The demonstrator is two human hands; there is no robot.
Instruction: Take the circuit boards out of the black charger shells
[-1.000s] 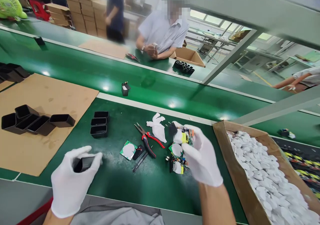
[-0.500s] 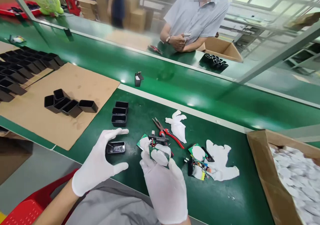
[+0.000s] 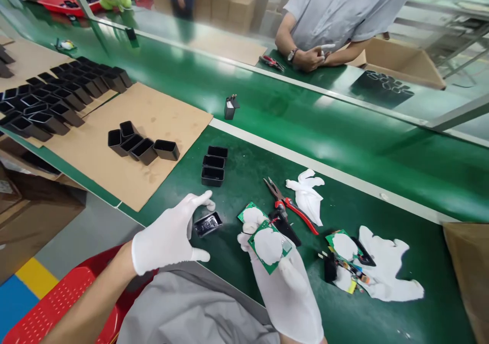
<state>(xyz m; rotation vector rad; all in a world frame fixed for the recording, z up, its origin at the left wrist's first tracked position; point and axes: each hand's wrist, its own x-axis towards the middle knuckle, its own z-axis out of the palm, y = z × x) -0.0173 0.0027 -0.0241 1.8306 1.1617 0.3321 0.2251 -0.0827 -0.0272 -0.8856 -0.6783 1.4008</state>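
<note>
My right hand (image 3: 284, 288), in a white glove, grips a green circuit board (image 3: 272, 266) with a white pad on its face. A second green board (image 3: 246, 212) and a black plate (image 3: 286, 228) show just beyond it; how they join is partly hidden. My left hand (image 3: 170, 234), gloved too, is open with thumb and fingers apart beside a small black case (image 3: 208, 224) lying on the table. Red-handled pliers (image 3: 290, 206) lie beyond my right hand. Right of it sit more boards with white pads (image 3: 344, 246).
Three black cases (image 3: 214, 161) stand in a row ahead. Cardboard (image 3: 153, 114) at left bears more black cases (image 3: 143, 152). White gloves (image 3: 387, 267) lie at right, near a cardboard box (image 3: 466, 267). Across the green bench, a person (image 3: 336, 18) rests both forearms.
The camera view has swung, shifting the bench rightward in the picture. My right hand has turned the circuit board so its white-padded face shows. My left hand's fingers have bent a little.
</note>
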